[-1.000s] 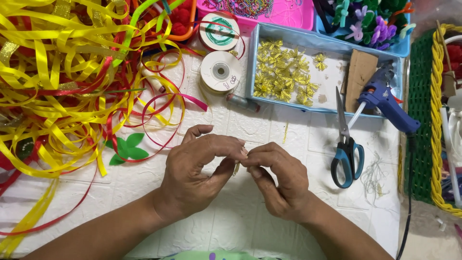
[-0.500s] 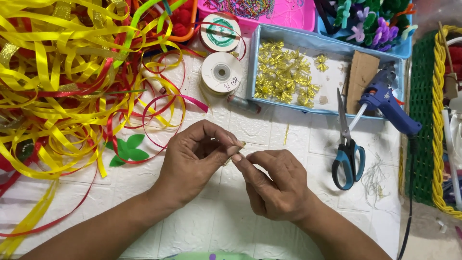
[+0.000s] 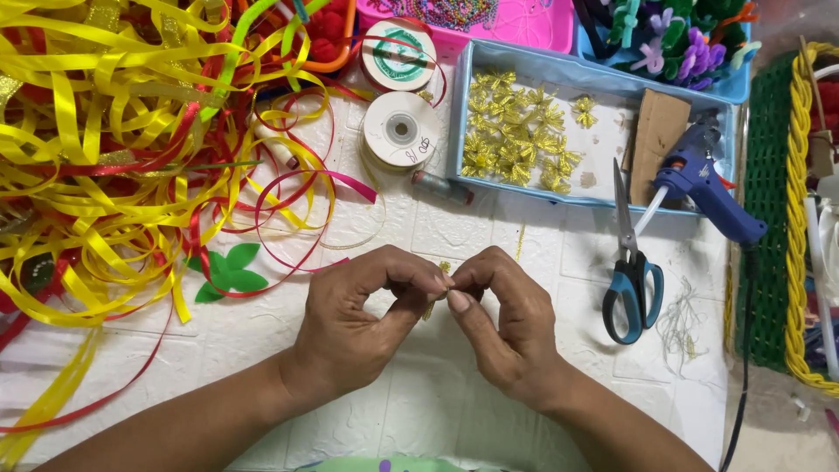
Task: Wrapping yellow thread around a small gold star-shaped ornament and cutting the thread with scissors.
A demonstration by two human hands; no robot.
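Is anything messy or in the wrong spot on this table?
Yes. A big tangle of yellow and red ribbons sprawls loose over the left of the table. The blue glue gun lies tipped across the rim of the blue tray. Thread scraps lie beside the scissors.

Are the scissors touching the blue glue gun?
Apart. The head view shows white table between the scissors and the glue gun; only the gun's clear glue stick runs close to the blades.

Glossy satin ribbons [image 3: 114, 149] left of the plastic tray [image 3: 489, 179] holding metallic gold bows [image 3: 516, 140]; embossed matt worktop [image 3: 419, 402]
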